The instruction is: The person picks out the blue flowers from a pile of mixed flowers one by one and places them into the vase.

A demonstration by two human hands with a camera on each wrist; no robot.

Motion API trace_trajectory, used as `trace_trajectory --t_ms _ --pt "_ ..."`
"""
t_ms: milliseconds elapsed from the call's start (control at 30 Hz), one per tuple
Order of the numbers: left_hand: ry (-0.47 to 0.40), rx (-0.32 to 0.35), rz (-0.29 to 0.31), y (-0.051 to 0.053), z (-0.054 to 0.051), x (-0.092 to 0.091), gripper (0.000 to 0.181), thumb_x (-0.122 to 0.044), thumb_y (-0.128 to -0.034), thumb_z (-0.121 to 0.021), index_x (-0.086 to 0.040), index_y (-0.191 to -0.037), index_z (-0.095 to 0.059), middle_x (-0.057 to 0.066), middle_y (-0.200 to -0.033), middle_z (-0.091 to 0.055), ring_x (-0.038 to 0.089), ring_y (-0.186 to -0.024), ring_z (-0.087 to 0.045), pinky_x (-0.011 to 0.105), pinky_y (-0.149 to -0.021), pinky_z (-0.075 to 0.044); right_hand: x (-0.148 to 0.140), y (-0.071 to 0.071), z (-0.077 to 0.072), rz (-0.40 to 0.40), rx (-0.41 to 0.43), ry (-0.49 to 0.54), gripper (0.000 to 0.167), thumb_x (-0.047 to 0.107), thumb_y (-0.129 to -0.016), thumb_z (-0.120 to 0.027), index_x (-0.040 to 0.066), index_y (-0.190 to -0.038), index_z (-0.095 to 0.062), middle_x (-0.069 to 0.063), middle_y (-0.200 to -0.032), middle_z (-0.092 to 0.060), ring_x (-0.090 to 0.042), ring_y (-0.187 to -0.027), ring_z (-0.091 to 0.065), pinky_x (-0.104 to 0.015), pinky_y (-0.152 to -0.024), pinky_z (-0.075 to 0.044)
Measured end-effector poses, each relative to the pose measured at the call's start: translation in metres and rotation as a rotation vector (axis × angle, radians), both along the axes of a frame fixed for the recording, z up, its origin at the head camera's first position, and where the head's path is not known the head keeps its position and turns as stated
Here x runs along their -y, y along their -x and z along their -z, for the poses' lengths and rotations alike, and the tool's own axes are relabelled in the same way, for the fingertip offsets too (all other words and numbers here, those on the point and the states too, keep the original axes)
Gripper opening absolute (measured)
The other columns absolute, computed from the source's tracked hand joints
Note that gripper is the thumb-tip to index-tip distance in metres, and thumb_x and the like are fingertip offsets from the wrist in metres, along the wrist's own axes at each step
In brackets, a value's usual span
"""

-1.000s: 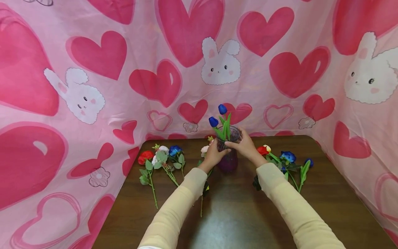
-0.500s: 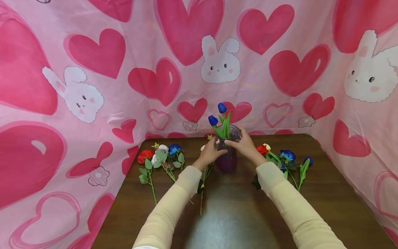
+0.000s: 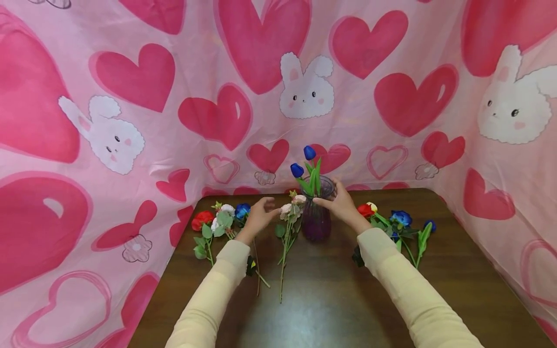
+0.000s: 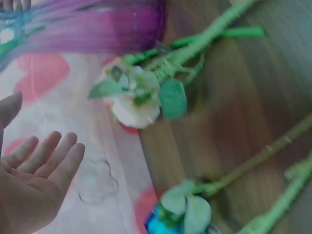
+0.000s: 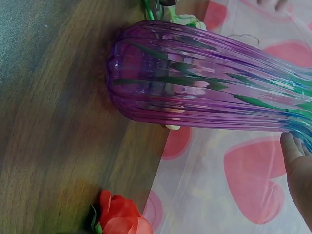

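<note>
A ribbed purple glass vase stands upright near the back of the table, with two blue tulips rising from its mouth. My right hand grips the vase by its neck; in the right wrist view the fingers lie against the glass there. Apart from the vase, my left hand hovers above the left flowers with nothing in it, and the left wrist view shows its fingers spread. Between that hand and the vase lie pale pink-white flowers on long stems. A blue rose lies just behind the left hand.
At the left lie a red rose and white flowers. To the right are a red flower, a blue rose and a blue tulip. A pink heart-patterned cloth hangs behind the brown table.
My left hand has let go of the vase and moved left, uncovering the pale flowers. The right hand still holds the vase, which stays in place with its tulips.
</note>
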State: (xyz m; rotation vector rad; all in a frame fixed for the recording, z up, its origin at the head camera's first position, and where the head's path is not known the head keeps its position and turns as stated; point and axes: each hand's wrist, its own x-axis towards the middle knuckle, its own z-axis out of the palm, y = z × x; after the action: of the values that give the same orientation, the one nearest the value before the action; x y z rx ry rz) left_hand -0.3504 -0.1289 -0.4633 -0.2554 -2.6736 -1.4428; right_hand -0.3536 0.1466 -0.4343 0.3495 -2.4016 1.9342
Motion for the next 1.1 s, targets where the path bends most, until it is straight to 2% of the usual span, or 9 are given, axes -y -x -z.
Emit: trace_trajectory --t_ms 100,167,367,467,600,700,900,1033,1100 --pt "0.024 0.020 -0.067 -0.006 0.006 0.018 0.047 -0.024 -0.0899 -0.072 -0.004 -0.130 -0.057 0.015 -0.115 -0.065 0.029 -0.107 -0.061 0.044 -0.086 -0.052 0.003 -0.010 -0.010 -0.014 0.003 -0.010 0.091 0.017 -0.088 -0.074 0.002 -0.153 -0.013 -0.026 -0.151 -0.030 -0.038 -0.136 -0.035 -0.049 -0.108 -0.033" --pt "0.042 0.045 -0.106 -0.011 0.010 0.027 0.047 -0.025 -0.0897 -0.072 -0.003 -0.129 -0.057 0.016 -0.114 -0.065 0.031 -0.107 -0.060 0.045 -0.085 -0.052 0.003 -0.010 -0.009 -0.015 0.001 -0.009 0.091 0.017 -0.088 -0.074 0.002 -0.153 -0.013 -0.026 -0.151 -0.030 -0.039 -0.136 -0.036 -0.049 -0.107 -0.033" --pt "0.164 0.139 -0.192 -0.023 0.021 0.044 0.052 -0.030 -0.0881 -0.073 0.004 -0.125 -0.059 0.019 -0.108 -0.067 0.032 -0.096 -0.065 0.046 -0.080 -0.053 0.000 0.000 0.005 0.016 -0.017 -0.005 0.093 0.021 -0.085 -0.077 0.004 -0.153 -0.015 -0.023 -0.149 -0.034 -0.037 -0.133 -0.041 -0.047 -0.106 -0.036" --pt "0.197 0.186 -0.195 -0.027 0.027 0.049 0.048 -0.028 -0.0876 -0.073 0.008 -0.117 -0.063 0.017 -0.091 -0.070 0.030 -0.080 -0.068 0.040 -0.070 -0.055 -0.001 0.000 0.005 0.015 -0.019 0.004 0.092 0.019 -0.086 -0.076 0.003 -0.153 -0.014 -0.025 -0.149 -0.034 -0.038 -0.133 -0.041 -0.047 -0.106 -0.036" --pt "0.227 0.230 -0.177 -0.032 0.035 0.054 0.035 -0.026 -0.0875 -0.073 0.009 -0.085 -0.069 0.016 -0.068 -0.067 0.027 -0.058 -0.066 0.029 -0.051 -0.048 -0.001 -0.001 0.004 0.006 0.003 0.010 0.093 0.018 -0.087 -0.075 0.003 -0.153 -0.012 -0.025 -0.150 -0.033 -0.038 -0.134 -0.039 -0.046 -0.108 -0.034" --pt "0.262 0.267 -0.170 -0.035 0.042 0.056 0.040 -0.027 -0.0869 -0.074 0.005 -0.065 -0.066 0.015 -0.061 -0.065 0.025 -0.054 -0.064 0.026 -0.047 -0.042 -0.001 -0.005 -0.003 -0.002 0.030 0.014 0.093 0.017 -0.087 -0.075 0.003 -0.154 -0.011 -0.026 -0.151 -0.030 -0.039 -0.135 -0.037 -0.047 -0.108 -0.033" --pt "0.284 0.321 -0.178 -0.037 0.052 0.054 0.035 -0.028 -0.0821 -0.079 0.000 -0.065 -0.065 0.011 -0.058 -0.063 0.025 -0.053 -0.063 0.030 -0.051 -0.047 0.004 -0.022 -0.025 -0.013 0.020 0.000 0.089 0.012 -0.089 -0.072 -0.002 -0.152 -0.011 -0.030 -0.149 -0.031 -0.041 -0.134 -0.037 -0.048 -0.107 -0.034" --pt "0.318 0.339 -0.165 -0.039 0.058 0.052 0.033 -0.027 -0.0801 -0.080 -0.002 -0.066 -0.064 0.007 -0.056 -0.059 0.020 -0.052 -0.056 0.032 -0.055 -0.048 0.005 -0.024 -0.027 -0.010 0.019 -0.005 0.088 0.013 -0.089 -0.072 -0.002 -0.152 -0.012 -0.030 -0.149 -0.031 -0.040 -0.134 -0.037 -0.047 -0.107 -0.035" --pt "0.331 0.357 -0.148 -0.041 0.061 0.050 0.032 -0.025 -0.0795 -0.081 -0.001 -0.065 -0.065 0.007 -0.054 -0.060 0.020 -0.050 -0.058 0.031 -0.055 -0.049 0.004 -0.024 -0.027 -0.012 0.023 -0.004 0.088 0.013 -0.090 -0.071 -0.002 -0.153 -0.011 -0.029 -0.150 -0.029 -0.040 -0.135 -0.036 -0.047 -0.107 -0.034"
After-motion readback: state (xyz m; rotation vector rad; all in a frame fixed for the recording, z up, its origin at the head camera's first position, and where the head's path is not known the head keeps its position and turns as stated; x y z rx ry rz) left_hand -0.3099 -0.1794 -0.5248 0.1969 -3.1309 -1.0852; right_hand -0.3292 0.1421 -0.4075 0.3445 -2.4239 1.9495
